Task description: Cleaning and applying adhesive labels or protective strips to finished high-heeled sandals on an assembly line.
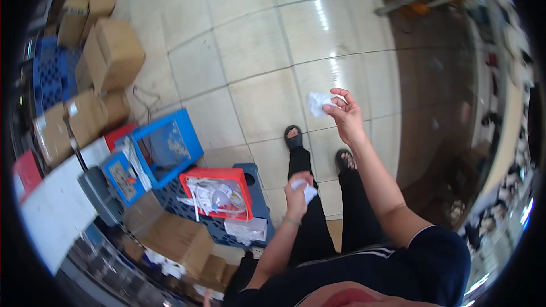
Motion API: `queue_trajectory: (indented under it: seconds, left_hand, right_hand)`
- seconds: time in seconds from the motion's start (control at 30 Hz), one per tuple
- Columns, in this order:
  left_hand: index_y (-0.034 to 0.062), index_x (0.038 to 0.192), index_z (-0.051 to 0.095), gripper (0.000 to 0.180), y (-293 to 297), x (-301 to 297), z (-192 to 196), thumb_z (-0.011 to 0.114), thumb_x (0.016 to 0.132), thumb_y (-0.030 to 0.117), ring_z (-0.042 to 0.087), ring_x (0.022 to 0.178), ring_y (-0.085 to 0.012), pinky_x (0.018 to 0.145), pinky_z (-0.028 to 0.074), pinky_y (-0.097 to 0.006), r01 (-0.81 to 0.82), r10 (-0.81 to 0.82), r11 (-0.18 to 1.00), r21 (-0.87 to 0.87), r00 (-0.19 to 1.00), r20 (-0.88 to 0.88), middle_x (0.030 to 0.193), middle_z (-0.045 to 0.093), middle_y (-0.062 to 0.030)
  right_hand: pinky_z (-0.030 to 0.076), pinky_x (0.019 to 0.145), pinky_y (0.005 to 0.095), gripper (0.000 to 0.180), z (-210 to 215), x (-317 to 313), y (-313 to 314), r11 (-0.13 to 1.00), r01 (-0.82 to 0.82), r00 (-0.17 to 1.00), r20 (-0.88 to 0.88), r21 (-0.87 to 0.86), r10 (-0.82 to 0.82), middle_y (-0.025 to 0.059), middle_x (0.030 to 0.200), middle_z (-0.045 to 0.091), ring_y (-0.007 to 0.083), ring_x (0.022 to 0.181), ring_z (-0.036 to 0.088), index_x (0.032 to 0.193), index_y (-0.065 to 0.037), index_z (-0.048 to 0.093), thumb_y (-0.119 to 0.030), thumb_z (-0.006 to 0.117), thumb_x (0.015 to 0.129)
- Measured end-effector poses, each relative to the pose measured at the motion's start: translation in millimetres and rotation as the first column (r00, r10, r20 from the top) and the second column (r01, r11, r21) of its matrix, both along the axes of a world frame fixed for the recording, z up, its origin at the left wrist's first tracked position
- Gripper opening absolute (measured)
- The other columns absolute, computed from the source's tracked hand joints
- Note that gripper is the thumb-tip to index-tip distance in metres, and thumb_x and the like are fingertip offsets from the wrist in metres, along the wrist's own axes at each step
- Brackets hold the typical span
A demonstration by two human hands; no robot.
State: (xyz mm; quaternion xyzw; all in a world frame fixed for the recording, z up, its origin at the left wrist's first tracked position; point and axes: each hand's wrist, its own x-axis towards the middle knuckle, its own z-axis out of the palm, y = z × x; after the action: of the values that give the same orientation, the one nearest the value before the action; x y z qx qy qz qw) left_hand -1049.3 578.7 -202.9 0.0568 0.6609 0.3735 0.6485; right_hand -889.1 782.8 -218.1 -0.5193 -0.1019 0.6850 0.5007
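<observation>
Out over the tiled floor, my right hand [348, 115] pinches a crumpled, whitish, thin piece [318, 104] between thumb and fingers. Whether it is tissue or plastic film, I cannot tell. Lower down, my left hand [296, 198] is closed on a white crumpled piece [309, 193], in front of my left leg. Part of that piece is hidden by the fingers. Left of this hand is a red tray [248, 194] holding a clear rounded item [220, 198] and white strips. A white wrapped bundle [250, 230] lies beside the tray.
A blue bin [196, 136] stands beyond the tray, and a dark blue pallet [259, 190] lies beneath it. Cardboard boxes [116, 54] are stacked at the far left, near a white tabletop [60, 204]. Loaded shelving [489, 182] runs along the right. My sandalled feet are on floor tiles [256, 102].
</observation>
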Motion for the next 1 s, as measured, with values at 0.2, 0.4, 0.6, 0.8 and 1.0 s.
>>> queue_trajectory:
  seconds: [0.2, 0.4, 0.6, 0.8, 1.0]
  left_hand:
    - [-0.0028, 0.092, 0.06, 0.015, 193, 133, 180, 0.058, 0.084, 0.01, 0.053, 0.061, -0.0108, 0.055, 0.042, -0.023, 0.352, -0.464, 0.871, 0.343, 0.82, 0.336, 0.075, 0.06, -0.0073]
    - [0.0024, 0.084, 0.06, 0.011, 199, 309, 302, 0.07, 0.079, 0.007, 0.052, 0.054, -0.0081, 0.05, 0.041, -0.021, 0.645, -0.835, 0.55, 0.53, 0.445, 0.325, 0.067, 0.058, -0.0022]
    - [0.0017, 0.089, 0.066, 0.01, 155, 418, 370, 0.068, 0.079, 0.002, 0.051, 0.057, -0.0046, 0.051, 0.04, -0.018, 0.699, -0.98, 0.188, 0.69, 0.176, 0.089, 0.072, 0.062, -0.0018]
    - [-0.0013, 0.096, 0.068, 0.018, 102, 465, 376, 0.059, 0.082, 0.0, 0.05, 0.061, -0.0064, 0.056, 0.042, -0.018, 0.619, -0.948, -0.107, 0.778, -0.299, 0.108, 0.076, 0.062, -0.0041]
    - [-0.0068, 0.094, 0.066, 0.023, 50, 496, 375, 0.055, 0.082, 0.009, 0.05, 0.058, -0.0107, 0.053, 0.04, -0.022, 0.488, -0.755, -0.249, 0.837, -0.639, 0.148, 0.083, 0.06, -0.0104]
  right_hand:
    - [0.049, 0.07, 0.0216, 0.06, 248, 192, -12, 0.886, -0.364, 0.906, 0.329, 0.288, 0.266, 0.0009, 0.084, 0.057, 0.0082, 0.077, 0.059, 0.127, -0.003, 0.047, 0.012, 0.064, 0.071]
    - [0.047, 0.071, 0.0208, 0.065, 381, 331, -83, 0.888, -0.293, 0.861, 0.502, 0.353, 0.085, 0.0004, 0.084, 0.053, 0.0067, 0.079, 0.056, 0.131, -0.005, 0.043, 0.011, 0.064, 0.071]
    - [0.049, 0.072, 0.0214, 0.05, 421, 376, -208, 0.86, 0.426, 0.8, 0.327, 0.28, -0.503, -0.0007, 0.078, 0.057, 0.008, 0.076, 0.058, 0.118, 0.001, 0.055, 0.009, 0.068, 0.071]
    - [0.05, 0.059, 0.0252, 0.019, 427, 354, -315, 0.618, 0.731, 0.578, 0.219, 0.288, -0.786, 0.0085, 0.076, 0.062, 0.015, 0.064, 0.061, 0.083, 0.005, 0.065, 0.012, 0.049, 0.077]
    - [0.051, 0.057, 0.0263, 0.018, 433, 332, -385, 0.447, 0.811, 0.381, 0.238, 0.378, -0.893, 0.01, 0.08, 0.06, 0.0174, 0.065, 0.063, 0.081, 0.005, 0.061, 0.011, 0.044, 0.079]
